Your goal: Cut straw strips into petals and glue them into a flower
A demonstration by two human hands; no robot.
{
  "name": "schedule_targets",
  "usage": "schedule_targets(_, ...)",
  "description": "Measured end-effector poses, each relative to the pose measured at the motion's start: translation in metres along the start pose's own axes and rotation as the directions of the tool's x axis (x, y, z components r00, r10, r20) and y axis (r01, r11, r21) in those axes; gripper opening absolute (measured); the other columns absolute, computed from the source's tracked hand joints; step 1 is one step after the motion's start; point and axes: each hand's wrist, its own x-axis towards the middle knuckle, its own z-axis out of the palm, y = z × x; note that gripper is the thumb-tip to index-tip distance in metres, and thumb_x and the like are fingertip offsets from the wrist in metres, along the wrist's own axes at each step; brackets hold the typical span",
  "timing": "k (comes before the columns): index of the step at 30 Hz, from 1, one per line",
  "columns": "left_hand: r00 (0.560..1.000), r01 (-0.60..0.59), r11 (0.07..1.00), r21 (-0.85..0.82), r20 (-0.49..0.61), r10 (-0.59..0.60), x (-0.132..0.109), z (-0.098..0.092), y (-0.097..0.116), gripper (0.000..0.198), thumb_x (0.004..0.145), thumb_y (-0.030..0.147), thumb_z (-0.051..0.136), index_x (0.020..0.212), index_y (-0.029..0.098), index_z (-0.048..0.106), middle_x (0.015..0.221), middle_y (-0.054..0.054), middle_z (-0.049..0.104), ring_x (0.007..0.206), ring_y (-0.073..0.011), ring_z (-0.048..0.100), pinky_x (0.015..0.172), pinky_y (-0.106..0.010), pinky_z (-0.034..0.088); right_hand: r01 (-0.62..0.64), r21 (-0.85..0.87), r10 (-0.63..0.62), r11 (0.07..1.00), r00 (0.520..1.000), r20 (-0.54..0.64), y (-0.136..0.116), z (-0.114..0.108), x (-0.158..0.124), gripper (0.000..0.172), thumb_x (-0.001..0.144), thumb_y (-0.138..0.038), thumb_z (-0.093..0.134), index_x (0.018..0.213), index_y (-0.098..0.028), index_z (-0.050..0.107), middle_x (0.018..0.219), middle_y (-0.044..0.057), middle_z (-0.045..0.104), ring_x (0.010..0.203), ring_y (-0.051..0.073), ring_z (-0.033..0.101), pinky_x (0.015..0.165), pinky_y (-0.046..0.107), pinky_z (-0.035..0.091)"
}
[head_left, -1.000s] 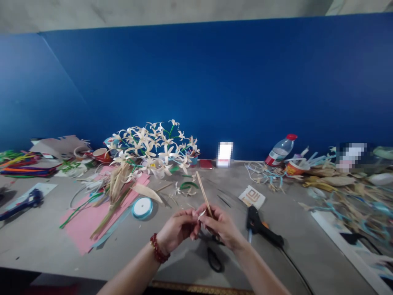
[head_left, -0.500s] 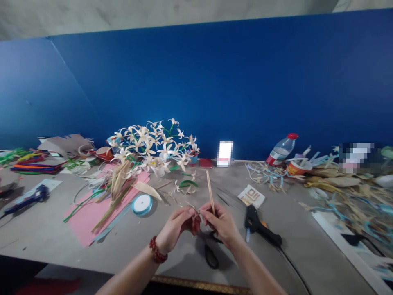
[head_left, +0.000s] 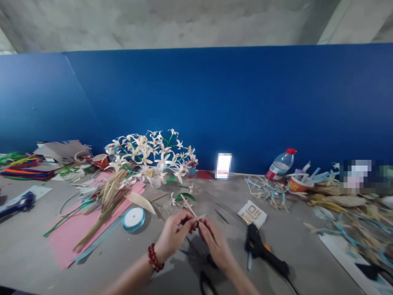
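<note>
My left hand (head_left: 175, 234) and my right hand (head_left: 214, 242) meet at the fingertips over the middle of the grey table, both pinched closed. A pair of thin wooden sticks (head_left: 188, 205) rises from between the fingers, tilted to the left. A short pale strip (head_left: 201, 217) crosses at the same spot, pinched by my left fingertips. Which fingers bear on the sticks is partly hidden. Beneath my right hand lie black-handled scissors (head_left: 207, 283), partly covered. To its right rests a black glue gun (head_left: 266, 250).
White flowers on green stems (head_left: 153, 155) stand at the back. Left are a blue ribbon spool (head_left: 134, 219), pink paper (head_left: 64, 241) and dried husks (head_left: 113, 188). Further right are a bottle (head_left: 280, 164), a paper cup (head_left: 299, 183) and a heap of husk strips (head_left: 353, 209).
The sticks have swung from upright by my right hand to leaning left between both hands. My hands have drawn closer together. The view has tilted up, so the table sits lower.
</note>
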Motion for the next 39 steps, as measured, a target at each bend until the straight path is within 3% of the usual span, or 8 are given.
schedule_targets(4,0.999,-0.042,0.990,0.134,-0.004,0.043,-0.004,0.002,-0.010,0.023,0.090,0.030,0.055,0.074,0.016,0.066,0.070,-0.004,0.067,0.066,-0.0156,0.059,0.064,-0.023,0.044,0.019,-0.150,-0.009,0.989,0.998,0.062,0.003,0.000,-0.006,0.032,0.099,-0.042,0.041,0.090,-0.021,0.063,0.086,0.006,0.068,0.081,0.021,0.062,0.074,0.028,0.042)
schedule_targets(12,0.999,-0.032,0.986,0.165,0.007,0.031,-0.011,0.000,-0.019,0.017,0.088,0.024,0.057,0.077,0.016,0.069,0.073,-0.005,0.070,0.067,-0.0161,0.062,0.067,-0.024,0.047,0.014,-0.201,0.007,0.979,0.995,0.101,0.001,0.002,-0.004,0.042,0.098,-0.045,0.038,0.077,-0.019,0.063,0.072,0.005,0.064,0.069,0.019,0.056,0.064,0.028,0.038)
schedule_targets(18,0.992,-0.128,0.983,0.132,0.020,0.127,-0.012,-0.006,-0.018,0.013,0.083,0.025,0.064,0.075,0.018,0.070,0.076,-0.008,0.070,0.074,-0.0201,0.063,0.073,-0.028,0.047,-0.152,0.098,0.137,0.983,0.979,0.150,-0.007,0.004,-0.004,0.054,0.089,-0.062,0.047,0.058,-0.018,0.053,0.055,-0.003,0.043,0.052,0.011,0.037,0.049,0.024,0.027)
schedule_targets(23,0.981,-0.177,0.984,0.034,0.085,0.174,-0.014,-0.008,-0.013,0.012,0.084,0.024,0.064,0.075,0.019,0.071,0.074,-0.008,0.070,0.070,-0.0197,0.062,0.071,-0.030,0.046,-0.424,0.388,0.317,0.819,0.896,0.311,-0.012,0.007,-0.010,0.053,0.083,-0.062,0.056,0.057,-0.016,0.055,0.048,-0.006,0.034,0.043,0.007,0.024,0.041,0.023,0.014)
schedule_targets(29,0.991,-0.127,0.992,-0.003,0.041,0.127,-0.007,-0.011,-0.018,0.017,0.085,0.030,0.063,0.075,0.017,0.067,0.070,-0.005,0.064,0.066,-0.0162,0.057,0.066,-0.027,0.044,-0.525,0.532,0.246,0.665,0.826,0.507,-0.013,-0.007,-0.017,0.051,0.079,-0.060,0.060,0.055,-0.016,0.055,0.040,-0.009,0.030,0.035,0.005,0.017,0.038,0.021,0.011)
schedule_targets(33,0.999,-0.014,0.985,-0.171,-0.054,0.005,-0.004,-0.010,-0.029,0.020,0.086,0.034,0.063,0.076,0.016,0.062,0.067,-0.001,0.059,0.060,-0.0129,0.053,0.058,-0.024,0.042,-0.347,0.603,0.272,0.718,0.938,0.215,-0.015,-0.020,-0.008,0.054,0.076,-0.066,0.059,0.053,-0.019,0.050,0.042,-0.009,0.028,0.037,0.006,0.019,0.039,0.022,0.016)
schedule_targets(35,0.999,-0.024,0.981,-0.191,-0.045,0.016,-0.006,-0.007,-0.031,0.019,0.087,0.033,0.062,0.077,0.016,0.061,0.067,-0.001,0.059,0.060,-0.0131,0.053,0.059,-0.024,0.043,-0.314,0.487,0.346,0.815,0.938,0.026,-0.015,-0.018,-0.003,0.049,0.080,-0.065,0.058,0.062,-0.019,0.055,0.048,-0.007,0.033,0.041,0.007,0.023,0.040,0.022,0.016)
schedule_targets(39,0.996,-0.080,0.996,-0.038,-0.043,0.078,-0.012,-0.002,-0.024,0.016,0.086,0.029,0.062,0.076,0.017,0.064,0.069,-0.003,0.064,0.064,-0.0152,0.057,0.065,-0.026,0.044,-0.195,0.128,0.184,0.972,0.979,0.091,-0.011,-0.002,-0.003,0.046,0.088,-0.060,0.051,0.072,-0.019,0.062,0.063,-0.001,0.051,0.056,0.013,0.042,0.051,0.024,0.032)
